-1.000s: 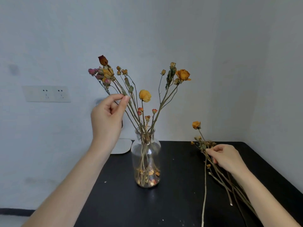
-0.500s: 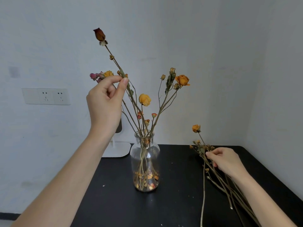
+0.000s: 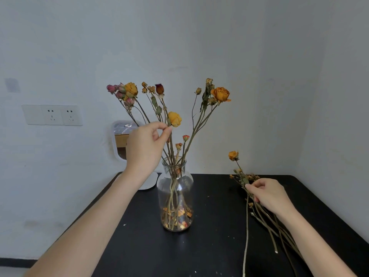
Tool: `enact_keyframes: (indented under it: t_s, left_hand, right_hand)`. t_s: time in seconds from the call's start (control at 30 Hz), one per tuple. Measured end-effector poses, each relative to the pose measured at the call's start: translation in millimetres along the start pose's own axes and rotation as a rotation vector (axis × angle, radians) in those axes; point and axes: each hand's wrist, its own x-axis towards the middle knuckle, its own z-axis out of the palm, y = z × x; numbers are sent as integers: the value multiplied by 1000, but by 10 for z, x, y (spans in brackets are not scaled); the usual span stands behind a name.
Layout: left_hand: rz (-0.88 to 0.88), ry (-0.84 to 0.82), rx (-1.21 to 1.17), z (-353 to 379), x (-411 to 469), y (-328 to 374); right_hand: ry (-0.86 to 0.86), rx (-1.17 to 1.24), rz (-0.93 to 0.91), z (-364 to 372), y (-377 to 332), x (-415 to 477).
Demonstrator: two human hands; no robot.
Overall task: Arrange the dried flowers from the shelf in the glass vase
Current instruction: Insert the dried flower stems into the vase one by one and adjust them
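Black table — my left hand pinches a stem in the glass vase, my right hand grips loose dried flowers.

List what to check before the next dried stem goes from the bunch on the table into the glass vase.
1. Clear glass vase upright on the black table: ok.
2. Placed stems all run through the vase neck: ok.
3. Left hand free: not ok; it pinches a thin dried stem standing in the vase.
4. Right hand grips the loose bunch of dried stems lying on the table: ok.
5. One stem singled out of that bunch: cannot tell.
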Motion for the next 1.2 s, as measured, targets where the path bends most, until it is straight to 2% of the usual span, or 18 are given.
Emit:
enact_keyframes:
  t_s: [0.13,0.2,0.37,0.57,0.7,0.8,0.87,0.93,1.03,1.2]
  left_hand:
    - [-42,-185,106,102,-109,-84]
    - [-79,-216,107,138,-162,-114]
    - [-95,-103,37,202,-207,-118]
    - [-171,-186,13,292,-335,-227]
    - [-170,-166,-24,289,-500,-307]
    - [-121,-81,29,258,-726,-386]
    - [-158,-55,107,279,-857,-449]
    - [-259,-109,142,352,-894,-507]
    - [-370,-276,88,541,-810,-562]
    - [-461,-388,-194,698,-716,-616]
  right_hand:
    - [-6,3,2,21,0,-3]
    - [-10,-2,0,31,0,-7]
    - [-10,0,-5,47,-5,-1]
    - [-19,-4,-3,62,13,-5]
    - [-5,21,-22,85,-23,2]
    - [10,80,-41,97,-92,43]
    - [-4,193,-45,89,-186,79]
    - [-15,290,-67,76,-329,121]
    - [2,400,-126,72,-588,220]
    - [90,507,-240,106,-998,407]
